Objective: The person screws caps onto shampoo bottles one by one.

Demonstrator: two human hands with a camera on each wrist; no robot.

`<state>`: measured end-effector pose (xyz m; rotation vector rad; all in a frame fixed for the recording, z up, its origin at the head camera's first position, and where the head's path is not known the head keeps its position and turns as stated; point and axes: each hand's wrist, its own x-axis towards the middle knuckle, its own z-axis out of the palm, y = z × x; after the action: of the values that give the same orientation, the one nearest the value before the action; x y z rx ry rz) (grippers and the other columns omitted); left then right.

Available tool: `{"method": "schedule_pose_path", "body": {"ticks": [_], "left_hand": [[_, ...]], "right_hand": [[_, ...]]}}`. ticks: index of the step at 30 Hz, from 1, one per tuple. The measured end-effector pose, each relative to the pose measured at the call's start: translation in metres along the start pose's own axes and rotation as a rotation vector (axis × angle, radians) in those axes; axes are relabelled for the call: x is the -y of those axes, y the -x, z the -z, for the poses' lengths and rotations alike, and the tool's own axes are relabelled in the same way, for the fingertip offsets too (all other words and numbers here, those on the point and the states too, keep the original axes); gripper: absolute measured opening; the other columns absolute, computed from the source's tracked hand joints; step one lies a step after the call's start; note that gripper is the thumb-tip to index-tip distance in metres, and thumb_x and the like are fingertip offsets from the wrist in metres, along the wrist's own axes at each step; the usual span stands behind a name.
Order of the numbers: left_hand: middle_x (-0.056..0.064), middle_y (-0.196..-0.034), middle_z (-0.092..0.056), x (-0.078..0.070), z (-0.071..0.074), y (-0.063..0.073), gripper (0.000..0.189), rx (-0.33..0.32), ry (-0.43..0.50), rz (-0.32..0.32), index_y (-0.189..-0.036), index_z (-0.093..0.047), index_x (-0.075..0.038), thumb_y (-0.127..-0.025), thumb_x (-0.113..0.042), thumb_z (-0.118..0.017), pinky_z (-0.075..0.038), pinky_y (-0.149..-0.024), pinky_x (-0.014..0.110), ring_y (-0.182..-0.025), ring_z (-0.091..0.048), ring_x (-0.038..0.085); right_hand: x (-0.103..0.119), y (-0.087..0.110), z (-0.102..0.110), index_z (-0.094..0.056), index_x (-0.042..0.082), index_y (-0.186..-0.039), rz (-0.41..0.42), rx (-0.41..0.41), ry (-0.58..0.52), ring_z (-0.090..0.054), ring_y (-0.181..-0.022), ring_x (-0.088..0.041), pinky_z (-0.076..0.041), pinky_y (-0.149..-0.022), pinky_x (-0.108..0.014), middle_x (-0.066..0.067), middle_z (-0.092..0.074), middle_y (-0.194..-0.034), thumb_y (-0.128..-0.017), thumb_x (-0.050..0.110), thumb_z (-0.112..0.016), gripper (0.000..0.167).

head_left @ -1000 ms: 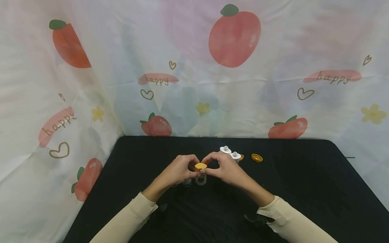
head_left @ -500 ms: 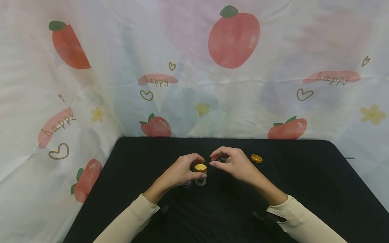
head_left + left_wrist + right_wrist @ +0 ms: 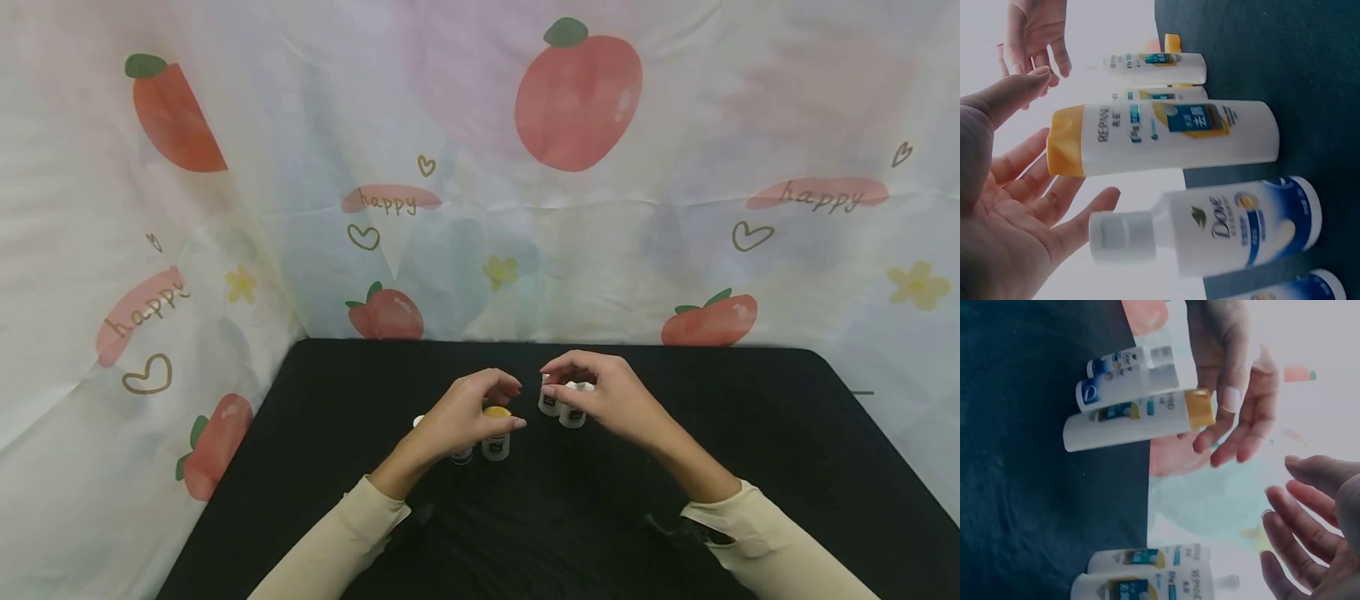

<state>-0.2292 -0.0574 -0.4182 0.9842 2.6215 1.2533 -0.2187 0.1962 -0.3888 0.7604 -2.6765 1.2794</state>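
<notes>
A white shampoo bottle with a yellow cap stands upright near the table's middle. My left hand is around its cap, thumb and fingers spread apart and not gripping it. To the right, my right hand hovers with loosely bent fingers in front of two similar bottles whose tops are bare nozzles; it holds nothing. In the left wrist view a white and blue Dove bottle stands beside the capped bottle, and a second Dove bottle is partly cut off.
A loose yellow cap lies on the black table beyond the uncapped bottles; the right hand hides it in the head view. A printed fruit curtain rises behind the table.
My hands have parted from the yellow cap, which stays on its bottle. The right hand has moved right toward the uncapped bottles. The left hand's fingers have loosened.
</notes>
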Motion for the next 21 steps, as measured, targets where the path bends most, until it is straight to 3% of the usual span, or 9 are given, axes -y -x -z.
{"method": "schedule_pose_path", "body": {"ticks": [5,8,13,21], "left_hand": [[0.003,-0.121,-0.067,-0.006,-0.004,-0.006,0.045,-0.017,-0.012,-0.007,-0.127,-0.064,-0.010,-0.088,-0.022,-0.081,-0.055,-0.096,0.038,-0.107,-0.066,0.017],[0.004,-0.121,-0.067,-0.010,-0.007,-0.010,0.045,-0.021,0.000,-0.013,-0.128,-0.063,-0.010,-0.088,-0.021,-0.081,-0.055,-0.097,0.043,-0.109,-0.065,0.019],[0.004,-0.120,-0.066,-0.014,-0.012,-0.015,0.046,-0.044,0.016,-0.019,-0.128,-0.063,-0.008,-0.088,-0.020,-0.082,-0.054,-0.098,0.046,-0.113,-0.064,0.020],[0.005,-0.120,-0.067,-0.025,-0.020,-0.022,0.045,-0.089,-0.026,-0.046,-0.125,-0.065,-0.006,-0.087,-0.020,-0.083,-0.053,-0.098,0.034,-0.113,-0.065,0.017]], "right_hand": [[-0.003,-0.001,0.010,-0.073,0.018,-0.115,-0.007,-0.026,0.045,-0.068,-0.097,-0.009,-0.055,-0.091,-0.047,0.010,-0.073,-0.104,-0.092,0.025,-0.077,0.024],[-0.007,-0.001,0.015,-0.074,0.017,-0.116,-0.005,-0.037,0.072,-0.068,-0.098,-0.011,-0.056,-0.088,-0.047,0.008,-0.073,-0.107,-0.093,0.026,-0.077,0.025],[-0.012,0.001,0.025,-0.074,0.020,-0.116,-0.017,-0.050,0.104,-0.069,-0.099,-0.016,-0.057,-0.078,-0.035,0.003,-0.074,-0.114,-0.093,0.027,-0.077,0.024],[-0.025,0.002,0.037,-0.075,0.022,-0.113,-0.042,-0.110,0.148,-0.069,-0.096,-0.019,-0.055,-0.068,-0.033,0.005,-0.075,-0.109,-0.092,0.029,-0.078,0.022]]}}
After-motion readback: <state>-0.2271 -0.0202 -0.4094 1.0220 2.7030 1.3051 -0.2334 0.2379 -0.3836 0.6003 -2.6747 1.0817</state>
